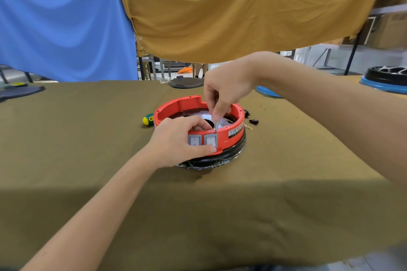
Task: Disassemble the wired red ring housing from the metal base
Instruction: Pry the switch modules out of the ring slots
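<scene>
The red ring housing (176,105) sits mid-table on a round metal base (204,116) with a black rim (229,154). Two grey rocker switches (203,141) face me on its front wall. My left hand (176,138) grips that front wall, thumb under the switches and fingers curled over the rim. My right hand (224,90) reaches in from above and pinches a thin metal tool (216,125), whose tip touches the rim just above the right switch. Wiring inside the ring is mostly hidden by my hands.
A green and yellow screwdriver handle (148,119) lies left of the ring. A small black part (253,121) lies to its right. Dark round lids (186,82) (19,91), a blue disc (267,92) and a blue-black ring (387,77) sit along the far edge.
</scene>
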The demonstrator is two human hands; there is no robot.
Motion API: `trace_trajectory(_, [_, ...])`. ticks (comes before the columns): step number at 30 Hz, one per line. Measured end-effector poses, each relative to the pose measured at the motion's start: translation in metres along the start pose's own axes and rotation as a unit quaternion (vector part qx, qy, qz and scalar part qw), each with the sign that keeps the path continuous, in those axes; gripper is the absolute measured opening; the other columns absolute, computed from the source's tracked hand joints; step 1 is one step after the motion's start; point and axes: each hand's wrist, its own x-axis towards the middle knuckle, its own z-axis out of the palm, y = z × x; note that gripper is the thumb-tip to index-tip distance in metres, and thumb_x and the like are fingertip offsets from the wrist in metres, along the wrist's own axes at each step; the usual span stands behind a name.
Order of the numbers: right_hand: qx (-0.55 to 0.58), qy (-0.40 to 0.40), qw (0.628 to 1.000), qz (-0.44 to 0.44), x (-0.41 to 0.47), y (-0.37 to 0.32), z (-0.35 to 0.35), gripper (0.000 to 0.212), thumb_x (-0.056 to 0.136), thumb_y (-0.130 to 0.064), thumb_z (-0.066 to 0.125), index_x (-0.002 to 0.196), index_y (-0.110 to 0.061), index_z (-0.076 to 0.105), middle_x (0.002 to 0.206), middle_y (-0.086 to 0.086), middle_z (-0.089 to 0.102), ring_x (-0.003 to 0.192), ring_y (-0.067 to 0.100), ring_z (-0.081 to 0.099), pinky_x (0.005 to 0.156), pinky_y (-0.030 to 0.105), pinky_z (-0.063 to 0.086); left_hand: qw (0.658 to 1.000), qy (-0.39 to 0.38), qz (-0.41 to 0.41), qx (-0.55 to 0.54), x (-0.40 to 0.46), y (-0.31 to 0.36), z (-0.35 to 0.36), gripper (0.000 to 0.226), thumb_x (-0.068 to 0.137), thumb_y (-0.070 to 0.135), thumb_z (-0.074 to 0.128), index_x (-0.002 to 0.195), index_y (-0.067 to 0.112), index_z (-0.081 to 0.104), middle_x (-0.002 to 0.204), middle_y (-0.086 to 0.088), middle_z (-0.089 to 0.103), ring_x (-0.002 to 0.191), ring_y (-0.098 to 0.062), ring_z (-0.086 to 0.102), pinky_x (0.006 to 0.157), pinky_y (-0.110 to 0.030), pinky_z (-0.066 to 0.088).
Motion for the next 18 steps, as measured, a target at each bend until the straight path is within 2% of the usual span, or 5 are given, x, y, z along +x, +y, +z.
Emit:
trace_trajectory(4, [0.090,-0.057,0.994,0.027,0.014,0.014,-0.003,0.013,0.081,-0.032,0.080,0.069,-0.030,0.077,0.066,-0.011,0.071,0.062,-0.001,0.065,0.055,0.012,0.049,1.000,0.004,0.008,0.002,0.000,-0.001,0.001,0.042,0.074,0.052,0.076,0.110,0.036,0.061,0.089,0.030,0.057,0.087,0.003,0.056,0.085,-0.028,0.044])
trace_trajectory(9, [0.167,-0.102,0.980,0.040,0.020,0.026,0.002,0.005,0.082,-0.024,0.079,0.078,-0.021,0.079,0.069,0.000,0.065,0.069,0.016,0.047,0.062,0.022,0.044,1.000,0.010,0.015,0.009,0.001,-0.003,0.002,0.042,0.074,0.055,0.075,0.109,0.038,0.060,0.090,0.028,0.057,0.084,0.005,0.054,0.077,-0.023,0.038])
trace_trajectory(12, [0.156,-0.034,0.987,0.020,0.008,0.023,0.004,0.012,0.079,-0.029,0.082,0.081,-0.021,0.075,0.073,-0.001,0.072,0.067,0.009,0.060,0.060,0.017,0.046,1.000,0.014,0.021,0.010,0.001,-0.004,0.003,0.043,0.074,0.055,0.075,0.111,0.036,0.061,0.088,0.029,0.056,0.082,0.010,0.053,0.075,-0.021,0.037])
trace_trajectory(15, [0.076,0.103,0.992,-0.019,-0.013,0.012,0.014,0.020,0.074,-0.034,0.086,0.076,-0.020,0.073,0.070,-0.004,0.073,0.057,0.002,0.061,0.051,0.010,0.043,0.999,0.020,0.024,0.009,0.001,-0.004,0.003,0.043,0.074,0.056,0.075,0.111,0.036,0.063,0.089,0.027,0.058,0.083,0.008,0.055,0.075,-0.021,0.038])
trace_trajectory(18, [-0.028,0.210,0.977,-0.041,-0.036,-0.004,0.032,0.019,0.075,-0.037,0.084,0.073,-0.023,0.072,0.068,-0.008,0.070,0.062,0.004,0.062,0.053,0.016,0.045,0.999,0.032,0.023,0.017,0.000,-0.005,0.004,0.041,0.074,0.056,0.076,0.108,0.038,0.063,0.084,0.029,0.056,0.081,0.007,0.054,0.074,-0.022,0.037])
